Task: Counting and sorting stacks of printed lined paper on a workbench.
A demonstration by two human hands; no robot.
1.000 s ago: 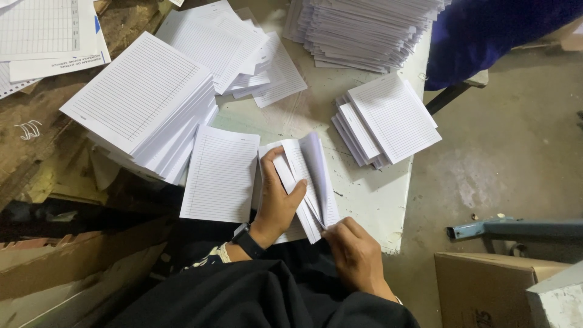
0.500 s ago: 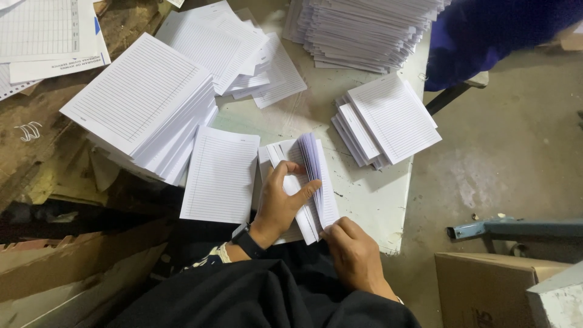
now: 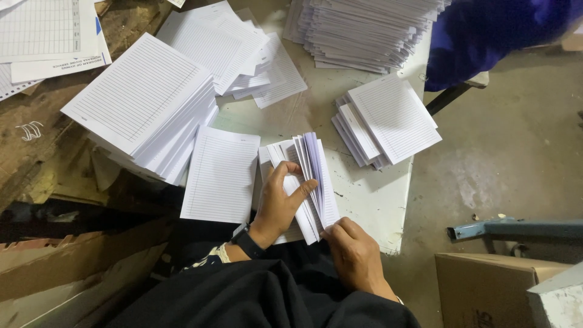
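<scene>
A small bundle of lined white sheets (image 3: 316,173) stands fanned on the near edge of a worn white table (image 3: 370,203). My left hand (image 3: 278,203) lies on the bundle, thumb and fingers spread between the sheets, a dark watch on the wrist. My right hand (image 3: 355,255) pinches the bundle's near lower corner. A flat lined pad (image 3: 220,175) lies just left of my left hand.
A thick stack of lined paper (image 3: 143,100) sits at the left, loose pads (image 3: 243,48) behind it, a fanned pile (image 3: 388,118) at the right and a tall stack (image 3: 364,30) at the back. A person's blue sleeve (image 3: 492,36) is top right. Cardboard boxes (image 3: 486,288) stand on the floor.
My left thumb has slid further into the bundle, and the sheets have fanned out and stand more upright. My right hand has stayed at the lower corner.
</scene>
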